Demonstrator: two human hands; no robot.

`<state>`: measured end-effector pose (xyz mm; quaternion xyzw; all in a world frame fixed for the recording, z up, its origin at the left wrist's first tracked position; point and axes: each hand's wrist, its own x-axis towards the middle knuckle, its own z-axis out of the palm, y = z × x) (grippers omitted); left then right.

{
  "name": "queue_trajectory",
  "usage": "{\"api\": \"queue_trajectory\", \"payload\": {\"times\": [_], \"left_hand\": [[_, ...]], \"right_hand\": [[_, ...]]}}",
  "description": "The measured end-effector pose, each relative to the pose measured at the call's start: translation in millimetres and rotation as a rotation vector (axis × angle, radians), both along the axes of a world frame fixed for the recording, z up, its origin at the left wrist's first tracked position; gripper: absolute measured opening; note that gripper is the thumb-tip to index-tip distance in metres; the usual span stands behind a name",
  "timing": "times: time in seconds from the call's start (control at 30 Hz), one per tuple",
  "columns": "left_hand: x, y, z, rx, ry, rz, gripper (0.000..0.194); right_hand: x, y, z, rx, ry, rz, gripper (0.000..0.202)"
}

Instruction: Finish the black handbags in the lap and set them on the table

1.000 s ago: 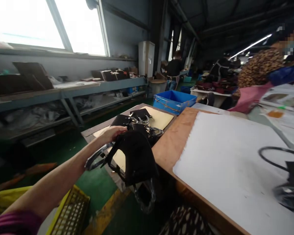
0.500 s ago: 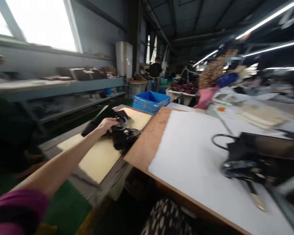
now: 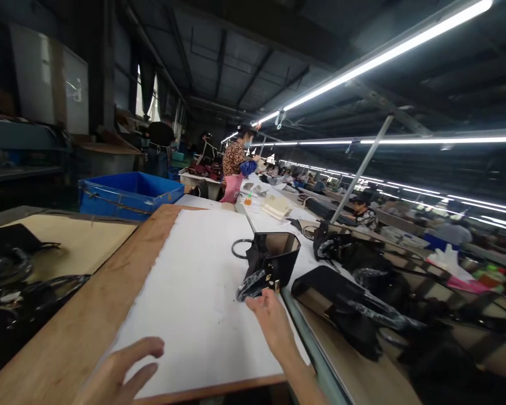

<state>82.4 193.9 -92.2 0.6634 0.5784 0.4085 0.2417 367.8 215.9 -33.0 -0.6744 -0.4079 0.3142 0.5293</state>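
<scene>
A black handbag (image 3: 287, 261) with a beige lining stands on a white sheet (image 3: 194, 259) on the wooden table. One of its handles loops out to the left; another, wrapped in clear plastic, hangs over the front. My right hand (image 3: 272, 323) is at the near lower side of this bag, its fingertips closed on the part by the gold-coloured fittings. Exactly what lies between the fingers is hidden. My left hand (image 3: 129, 365) hovers over the near left of the sheet, with thumb and fingers apart and nothing in it.
More black handbags (image 3: 341, 304) lie crowded along the right bench. Other black bags (image 3: 21, 270) rest on a yellow board at left. A blue bin (image 3: 129, 194) stands beyond. Farther along the tables, a person (image 3: 234, 160) in a patterned top works near a stack of cream pieces (image 3: 276, 207).
The view has turned right. My left hand has left the black bags on the yellow board and come over the white sheet, empty. My right hand now shows at the handbag.
</scene>
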Motion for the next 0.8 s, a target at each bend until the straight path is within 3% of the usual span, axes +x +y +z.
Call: {"api": "queue_trajectory", "payload": {"times": [0.13,0.23,0.3,0.4,0.47,0.6,0.67,0.8], "left_hand": [[64,0,17.5,-0.068,0.03,-0.392,0.019],[90,-5,32.3,-0.113,0.001,-0.49,0.02],[91,-4,34.7,-0.15,-0.018,-0.504,0.02],[76,6,31.5,-0.117,-0.022,-0.426,0.025],[66,15,34.7,0.023,0.012,-0.301,0.029],[63,19,68.5,0.297,0.157,-0.068,0.057],[68,8,90.7,0.215,0.194,-0.049,0.069],[65,-39,117.0,-0.151,0.167,-0.261,0.06]], "right_hand": [[-24,56,-2.1,0.021,0.214,-0.057,0.03],[-23,75,-6.3,0.037,0.346,-0.083,0.027],[-11,69,-5.5,0.057,0.391,-0.076,0.028],[13,38,6.1,0.048,0.412,-0.003,0.028],[27,9,21.0,0.023,0.424,0.093,0.028],[39,-51,57.9,-0.042,0.604,0.418,0.029],[35,-78,71.7,-0.113,0.711,0.53,0.027],[11,-127,76.3,-0.257,0.897,0.69,0.025]]}}
